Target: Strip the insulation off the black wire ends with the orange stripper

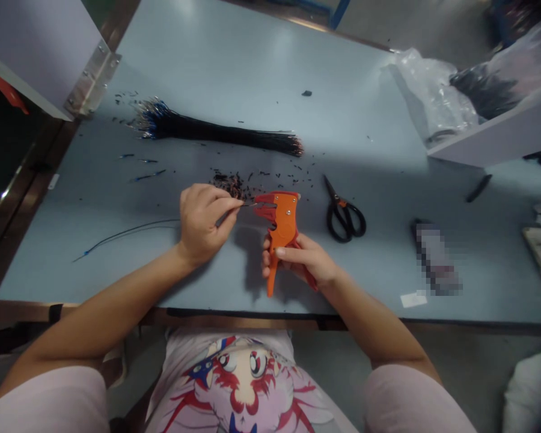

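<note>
My left hand [207, 219] is closed in a pinch on a thin black wire [135, 227], whose long tail trails left over the table and ends in a blue-collared tip. The wire's short end points right, at the jaws of an orange and red wire stripper [285, 219]; whether it lies between the jaws is too small to tell. Wrapped round the stripper's handles is my right hand [304, 258], thumb on the orange grip. Just beyond the jaws lies a small heap of black insulation scraps [229, 183].
A thick bundle of black wires [220, 133] lies across the table's far side. Black-handled scissors [345, 216] rest right of the stripper. Further right are a blurred-out phone-like object [437, 258], a white paper slip [413, 299] and plastic bags [437, 99] behind a panel.
</note>
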`<act>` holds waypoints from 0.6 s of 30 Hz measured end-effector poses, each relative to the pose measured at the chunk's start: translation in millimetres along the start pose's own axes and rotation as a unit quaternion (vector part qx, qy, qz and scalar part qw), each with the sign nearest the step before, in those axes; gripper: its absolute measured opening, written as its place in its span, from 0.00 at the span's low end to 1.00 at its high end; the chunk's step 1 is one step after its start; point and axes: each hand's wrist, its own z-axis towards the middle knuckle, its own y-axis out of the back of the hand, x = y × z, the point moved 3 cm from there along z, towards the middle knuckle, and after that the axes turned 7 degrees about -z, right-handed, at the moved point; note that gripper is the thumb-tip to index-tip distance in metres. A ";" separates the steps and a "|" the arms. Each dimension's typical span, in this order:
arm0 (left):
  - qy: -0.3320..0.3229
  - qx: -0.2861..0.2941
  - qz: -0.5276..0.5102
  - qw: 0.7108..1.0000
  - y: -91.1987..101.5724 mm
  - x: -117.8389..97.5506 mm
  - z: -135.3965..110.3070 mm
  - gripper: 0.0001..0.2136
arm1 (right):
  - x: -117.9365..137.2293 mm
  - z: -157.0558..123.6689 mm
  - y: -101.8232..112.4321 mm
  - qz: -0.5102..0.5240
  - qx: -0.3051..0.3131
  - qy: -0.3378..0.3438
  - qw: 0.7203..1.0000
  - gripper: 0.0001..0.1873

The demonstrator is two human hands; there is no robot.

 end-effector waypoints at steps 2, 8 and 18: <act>-0.009 -0.004 0.011 1.000 1.3 -2.2 0.7 0.04 | -0.5 -0.5 -0.8 -0.011 0.005 0.001 1.000 0.15; -0.033 0.007 0.002 0.999 2.3 -6.3 0.6 0.01 | -1.4 -1.6 -2.6 -0.053 0.006 0.013 0.998 0.14; -0.069 -0.015 -0.003 0.997 5.0 -6.3 -1.9 0.03 | 0.8 -2.3 -3.4 -0.051 0.025 0.023 0.998 0.15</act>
